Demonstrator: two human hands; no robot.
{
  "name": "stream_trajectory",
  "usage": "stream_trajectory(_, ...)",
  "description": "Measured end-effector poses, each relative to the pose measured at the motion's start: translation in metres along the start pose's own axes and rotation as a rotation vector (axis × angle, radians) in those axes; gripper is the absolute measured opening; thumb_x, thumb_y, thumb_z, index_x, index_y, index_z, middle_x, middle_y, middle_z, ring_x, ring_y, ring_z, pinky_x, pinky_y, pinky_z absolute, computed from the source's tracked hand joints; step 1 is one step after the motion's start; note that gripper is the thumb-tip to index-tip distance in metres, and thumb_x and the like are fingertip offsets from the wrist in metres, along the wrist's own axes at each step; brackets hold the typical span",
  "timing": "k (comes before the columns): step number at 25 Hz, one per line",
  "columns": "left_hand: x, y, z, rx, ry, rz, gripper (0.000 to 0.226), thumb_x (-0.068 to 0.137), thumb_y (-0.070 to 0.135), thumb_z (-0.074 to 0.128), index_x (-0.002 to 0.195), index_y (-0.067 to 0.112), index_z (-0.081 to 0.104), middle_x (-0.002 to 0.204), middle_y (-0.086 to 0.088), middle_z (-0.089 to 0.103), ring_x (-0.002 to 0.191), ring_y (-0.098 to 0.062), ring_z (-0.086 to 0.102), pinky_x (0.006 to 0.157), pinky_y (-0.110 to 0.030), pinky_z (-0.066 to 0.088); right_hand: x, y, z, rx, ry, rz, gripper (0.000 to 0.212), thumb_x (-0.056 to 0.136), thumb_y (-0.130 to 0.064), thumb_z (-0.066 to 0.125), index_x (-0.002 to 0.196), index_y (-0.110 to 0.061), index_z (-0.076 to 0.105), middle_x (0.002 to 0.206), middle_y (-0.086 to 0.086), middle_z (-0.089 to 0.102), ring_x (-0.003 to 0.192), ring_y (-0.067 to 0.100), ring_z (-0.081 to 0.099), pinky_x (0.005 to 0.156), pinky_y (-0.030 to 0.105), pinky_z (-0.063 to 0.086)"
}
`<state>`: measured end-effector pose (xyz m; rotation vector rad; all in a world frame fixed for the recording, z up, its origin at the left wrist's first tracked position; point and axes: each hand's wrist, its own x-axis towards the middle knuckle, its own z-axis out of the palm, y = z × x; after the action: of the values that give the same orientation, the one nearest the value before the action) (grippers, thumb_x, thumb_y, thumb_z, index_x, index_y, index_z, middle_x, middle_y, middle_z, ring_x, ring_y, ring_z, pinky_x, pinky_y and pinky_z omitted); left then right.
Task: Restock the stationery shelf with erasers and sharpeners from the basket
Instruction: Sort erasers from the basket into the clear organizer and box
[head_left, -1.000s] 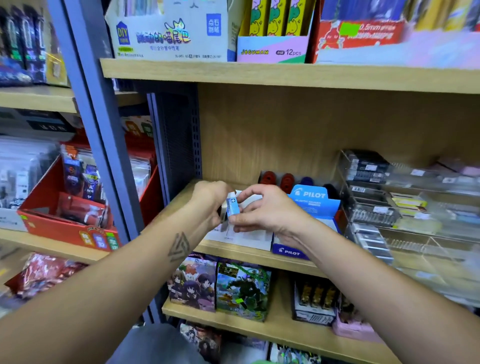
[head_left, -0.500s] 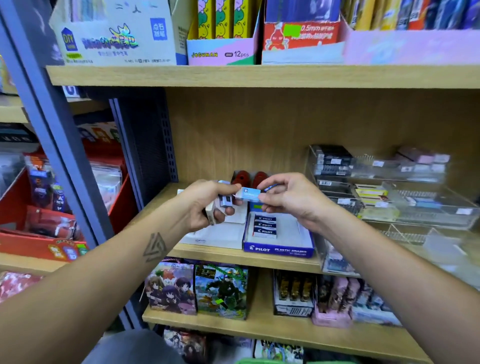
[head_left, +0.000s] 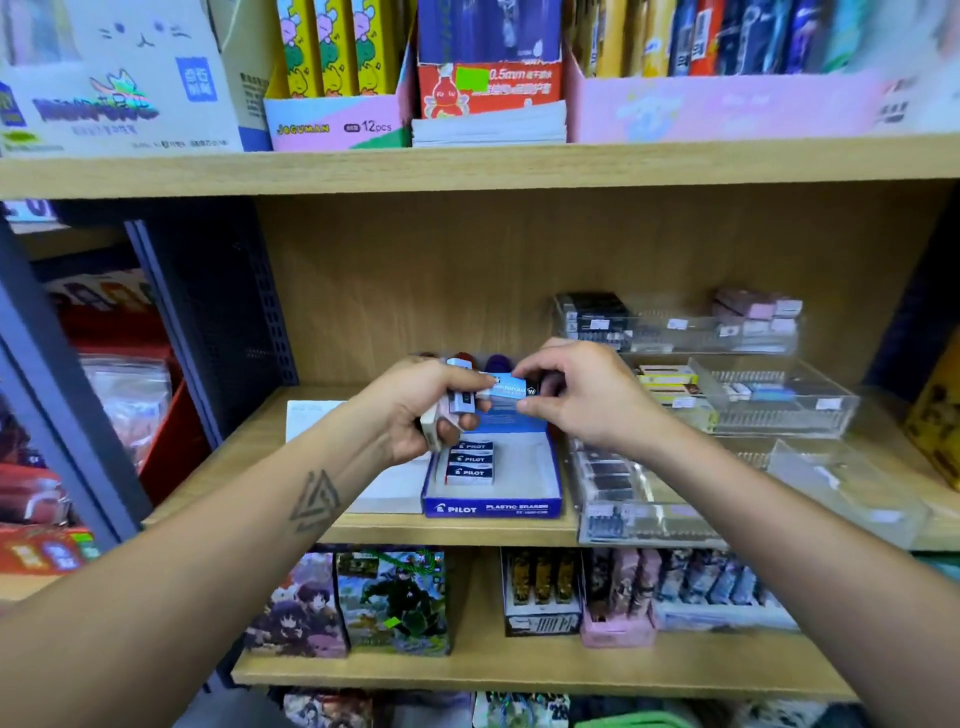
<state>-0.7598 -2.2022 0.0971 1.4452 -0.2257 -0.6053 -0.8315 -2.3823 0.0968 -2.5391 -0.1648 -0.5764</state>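
Centrally, the right hand pinched a blue eraser above the open blue box, while the left hand gripped several more erasers.

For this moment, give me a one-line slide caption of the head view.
Right hand pinches a light-blue sleeved eraser above the blue Pilot eraser box; left hand grips several more.

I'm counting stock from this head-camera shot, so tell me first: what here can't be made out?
- Erasers in the left hand: its curled fingers cover most of them, so no count.
- Light blue eraser pinched by the right hand: its label print is too small and blurred.
- Clear acrylic trays: contents are motion-blurred.
- Blue Pilot eraser box: the hands hide its rear section.
- Basket: not identifiable in the head view.
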Motion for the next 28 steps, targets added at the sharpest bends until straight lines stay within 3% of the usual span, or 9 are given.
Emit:
stream_trajectory(4, 0.011, 0.008, 0.044, 0.115, -0.023, 0.067, 0.025, 0.088, 0.007, 0.068, 0.109, -0.006, 0.064, 0.077, -0.015, 0.062, 0.047, -0.016, 0.047, 0.033, -0.014, 0.028, -0.023, 0.03, -0.046, -0.052, 0.055, 0.122, 0.023, 0.082, -0.017, 0.079, 0.104, -0.023, 0.075, 0.083, -0.013, 0.062, 0.078, 0.012, 0.061, 0.068, 0.02, 0.043)
stream_trajectory(7, 0.016, 0.006, 0.083, 0.246, -0.04, 0.083, 0.02, 0.084, 0.007, 0.072, 0.101, 0.0, 0.065, 0.076, -0.016, 0.064, 0.048, -0.018, 0.048, 0.035, -0.015, 0.027, -0.052, 0.066, -0.087, -0.046, 0.013, 0.255, 0.022, 0.08, -0.016, 0.082, 0.095, -0.029, 0.073, 0.088, -0.005, 0.07, 0.077, 0.012, 0.065, 0.072, 0.024, 0.052)
stream_trajectory(11, 0.018, -0.008, 0.132, 0.405, -0.113, 0.076, 0.013, 0.085, 0.004, 0.071, 0.095, 0.002, 0.064, 0.075, -0.018, 0.065, 0.046, -0.02, 0.046, 0.037, -0.016, 0.028, -0.081, 0.102, -0.12, -0.268, -0.079, 0.362, 0.02, 0.081, -0.014, 0.08, 0.101, -0.018, 0.076, 0.094, -0.001, 0.073, 0.082, 0.013, 0.063, 0.076, 0.022, 0.048)
stream_trajectory(16, 0.03, -0.021, 0.177, 0.532, -0.129, 0.043, 0.02, 0.083, 0.002, 0.07, 0.102, 0.0, 0.062, 0.075, -0.019, 0.065, 0.044, -0.02, 0.044, 0.041, -0.016, 0.027, -0.1, 0.122, -0.124, -0.639, -0.19, 0.347, 0.018, 0.083, -0.007, 0.067, 0.096, -0.019, 0.071, 0.099, 0.003, 0.067, 0.092, 0.022, 0.061, 0.07, 0.027, 0.043)
stream_trajectory(22, 0.033, -0.034, 0.193, 0.533, -0.143, 0.024, 0.017, 0.085, -0.004, 0.068, 0.099, -0.001, 0.059, 0.071, -0.019, 0.062, 0.039, -0.018, 0.042, 0.033, -0.013, 0.028, -0.1, 0.128, -0.096, -0.712, -0.237, 0.341, 0.016, 0.08, -0.012, 0.072, 0.089, -0.024, 0.067, 0.1, 0.003, 0.068, 0.091, 0.026, 0.065, 0.071, 0.03, 0.049)
stream_trajectory(26, 0.041, -0.039, 0.19, 0.504, -0.174, -0.04, 0.015, 0.083, -0.001, 0.071, 0.095, -0.002, 0.062, 0.066, -0.016, 0.062, 0.043, -0.019, 0.046, 0.032, -0.015, 0.029, -0.093, 0.122, -0.093, -0.858, -0.356, 0.211, 0.015, 0.083, -0.019, 0.072, 0.097, -0.019, 0.065, 0.096, 0.004, 0.063, 0.087, 0.025, 0.063, 0.067, 0.03, 0.046)
stream_trajectory(28, 0.044, -0.04, 0.189, 0.464, -0.227, -0.1, 0.01, 0.084, 0.004, 0.069, 0.09, 0.001, 0.062, 0.068, -0.014, 0.061, 0.045, -0.018, 0.048, 0.031, -0.014, 0.03, -0.088, 0.118, -0.092, -0.924, -0.371, 0.161, 0.01, 0.084, -0.018, 0.069, 0.091, -0.019, 0.062, 0.087, 0.003, 0.058, 0.08, 0.025, 0.06, 0.065, 0.03, 0.046)
